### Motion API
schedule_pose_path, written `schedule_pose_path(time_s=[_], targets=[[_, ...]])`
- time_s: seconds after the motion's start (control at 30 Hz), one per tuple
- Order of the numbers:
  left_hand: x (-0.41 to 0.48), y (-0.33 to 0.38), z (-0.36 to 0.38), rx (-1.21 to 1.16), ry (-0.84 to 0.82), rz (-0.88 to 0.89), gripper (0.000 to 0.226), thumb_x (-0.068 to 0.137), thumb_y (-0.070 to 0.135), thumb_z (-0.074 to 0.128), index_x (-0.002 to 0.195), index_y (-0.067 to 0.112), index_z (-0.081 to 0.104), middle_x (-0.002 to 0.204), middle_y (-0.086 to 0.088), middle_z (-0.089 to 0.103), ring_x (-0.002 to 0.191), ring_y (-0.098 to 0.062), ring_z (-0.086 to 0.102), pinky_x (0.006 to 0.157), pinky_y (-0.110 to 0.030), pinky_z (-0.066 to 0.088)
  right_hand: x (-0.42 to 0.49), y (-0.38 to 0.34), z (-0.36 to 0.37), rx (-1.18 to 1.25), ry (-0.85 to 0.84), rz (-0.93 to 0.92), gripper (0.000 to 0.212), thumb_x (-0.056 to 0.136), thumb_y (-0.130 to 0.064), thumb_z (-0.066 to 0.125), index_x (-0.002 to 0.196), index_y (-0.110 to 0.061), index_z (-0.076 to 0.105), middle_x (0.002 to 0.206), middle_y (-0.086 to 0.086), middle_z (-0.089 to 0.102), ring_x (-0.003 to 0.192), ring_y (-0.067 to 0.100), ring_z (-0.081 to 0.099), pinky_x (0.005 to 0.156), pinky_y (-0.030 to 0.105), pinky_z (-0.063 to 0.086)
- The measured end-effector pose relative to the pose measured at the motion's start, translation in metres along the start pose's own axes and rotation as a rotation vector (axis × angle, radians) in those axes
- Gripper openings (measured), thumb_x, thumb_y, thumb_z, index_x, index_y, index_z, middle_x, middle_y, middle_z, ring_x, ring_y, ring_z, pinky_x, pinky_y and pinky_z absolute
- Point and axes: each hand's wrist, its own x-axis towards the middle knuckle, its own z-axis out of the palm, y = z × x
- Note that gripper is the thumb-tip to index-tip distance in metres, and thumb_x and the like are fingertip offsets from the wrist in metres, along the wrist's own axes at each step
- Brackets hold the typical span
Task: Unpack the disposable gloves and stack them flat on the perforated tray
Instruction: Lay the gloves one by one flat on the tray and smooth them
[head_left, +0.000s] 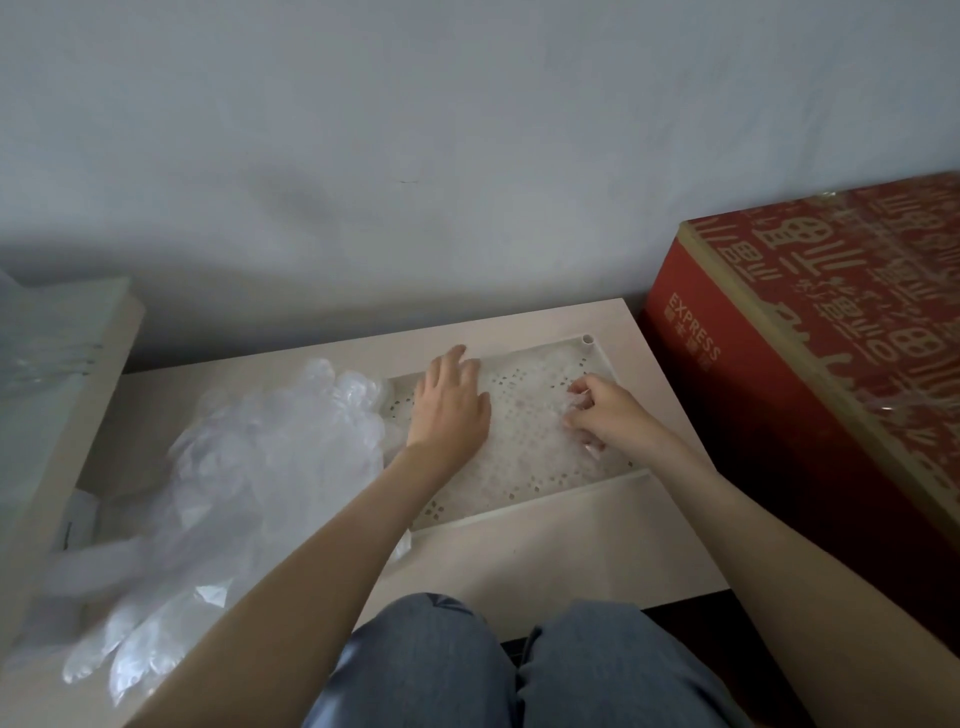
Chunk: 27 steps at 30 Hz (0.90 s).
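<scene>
Squarely on the pale table (519, 566) sits the white perforated tray (530, 502), and both hands are over it. The left hand (449, 410) lies palm down with straight, spread fingers across the tray's left half, pressing on the flat gloves (524, 447), a thin clear layer spread over the tray's holes. The right hand (608, 415) is on the tray's right half, fingers curled and pinching that same clear film. Just left of the tray, touching its rim, a loose heap of clear gloves (270, 457) sprawls toward the near table edge. Right of the tray, off the table, stands a red printed box (831, 338). Nearer than the tray are the person's knees (519, 670) in blue jeans.
</scene>
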Motion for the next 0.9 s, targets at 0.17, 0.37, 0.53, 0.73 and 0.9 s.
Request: schedule_pose_path(time_s=[0.17, 0.37, 0.53, 0.73, 0.9], targets=[[0.002, -0.002, 0.020, 0.144, -0.282, 0.226, 0.060, 0.099, 0.050, 0.031, 0.151, 0.022, 0.020, 0.161, -0.006, -0.003, 0.148, -0.021, -0.005, 0.117, -0.038, -0.006, -0.001, -0.003, 0.005, 0.054, -0.001, -0.027, 0.036, 0.086, -0.003, 0.061, 0.119, -0.014, 0.051, 0.085, 0.001, 0.054, 0.055, 0.017, 0.053, 0.051, 0.027, 0.044], [0.002, -0.017, 0.037, 0.201, -0.508, 0.135, 0.071, 0.096, 0.062, 0.020, 0.151, 0.032, -0.014, 0.157, -0.006, -0.024, 0.144, -0.020, -0.024, 0.115, -0.043, -0.015, 0.001, 0.001, -0.003, 0.097, 0.043, -0.038, 0.035, 0.085, -0.006, 0.058, 0.118, -0.016, 0.055, 0.086, 0.000, 0.053, 0.064, 0.011, 0.053, 0.064, 0.029, 0.056], [0.002, -0.021, 0.041, 0.205, -0.492, 0.162, 0.072, 0.095, 0.065, 0.017, 0.149, 0.034, -0.017, 0.157, -0.005, -0.026, 0.143, -0.020, -0.026, 0.115, -0.043, -0.017, 0.007, 0.001, -0.015, 0.088, 0.160, -0.094, 0.048, 0.083, -0.010, 0.065, 0.127, -0.022, 0.049, 0.105, -0.003, 0.058, 0.079, 0.007, 0.055, 0.067, 0.022, 0.045], [0.002, -0.023, 0.043, 0.218, -0.485, 0.165, 0.072, 0.094, 0.066, 0.016, 0.149, 0.035, -0.019, 0.156, -0.003, -0.028, 0.142, -0.019, -0.028, 0.116, -0.044, -0.016, 0.011, -0.004, -0.025, 0.215, 0.055, -0.029, 0.041, 0.087, -0.012, 0.066, 0.125, -0.020, 0.054, 0.103, -0.005, 0.062, 0.088, 0.012, 0.060, 0.072, 0.023, 0.046], [0.002, -0.023, 0.043, 0.225, -0.484, 0.169, 0.072, 0.094, 0.066, 0.017, 0.149, 0.034, -0.018, 0.157, -0.003, -0.026, 0.143, -0.019, -0.026, 0.116, -0.044, -0.016, 0.014, -0.008, -0.018, 0.082, 0.064, -0.041, 0.023, 0.086, -0.009, 0.061, 0.106, -0.019, 0.064, 0.096, 0.002, 0.065, 0.078, 0.013, 0.060, 0.064, 0.023, 0.046]])
